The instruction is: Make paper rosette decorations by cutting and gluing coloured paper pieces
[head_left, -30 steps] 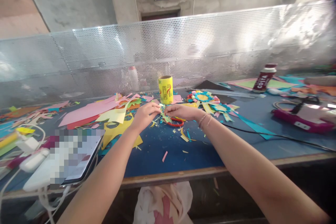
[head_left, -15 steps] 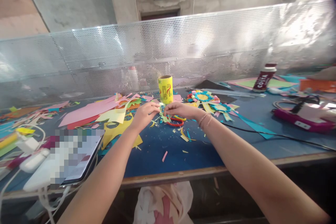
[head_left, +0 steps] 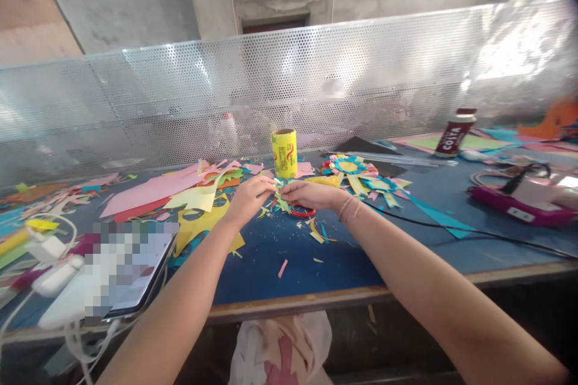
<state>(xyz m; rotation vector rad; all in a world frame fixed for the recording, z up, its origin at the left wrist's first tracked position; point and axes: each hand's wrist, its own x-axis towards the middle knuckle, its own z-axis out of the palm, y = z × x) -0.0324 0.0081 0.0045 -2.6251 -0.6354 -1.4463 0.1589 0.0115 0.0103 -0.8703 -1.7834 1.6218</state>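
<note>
My left hand [head_left: 253, 197] is closed, its thumb and fingertips pinched on a small piece of light-green cut paper [head_left: 282, 204] with thin strips. My right hand [head_left: 313, 194] comes in from the other side, palm down, fingers stretched out, their tips touching the same paper. Its thumb is mostly hidden. Below the right hand shows a red loop [head_left: 303, 213], like a scissors handle, partly covered. Just behind both hands stands a yellow printed cardboard tube [head_left: 284, 154]. Blue, yellow and pink paper rosettes [head_left: 350, 166] lie to the right of it.
Left are pink paper sheets [head_left: 153, 189], yellow paper with cut-out holes [head_left: 198, 225] and a phone [head_left: 144, 277] with white cables. Right are a black cable [head_left: 424, 225], a purple power strip [head_left: 519, 207] and a brown bottle [head_left: 455, 133]. A perforated metal screen [head_left: 180, 96] closes the back.
My right hand has flattened, its fingers stretching out over the light-green paper where they were bent in a pinch. My left hand has stayed almost still.
</note>
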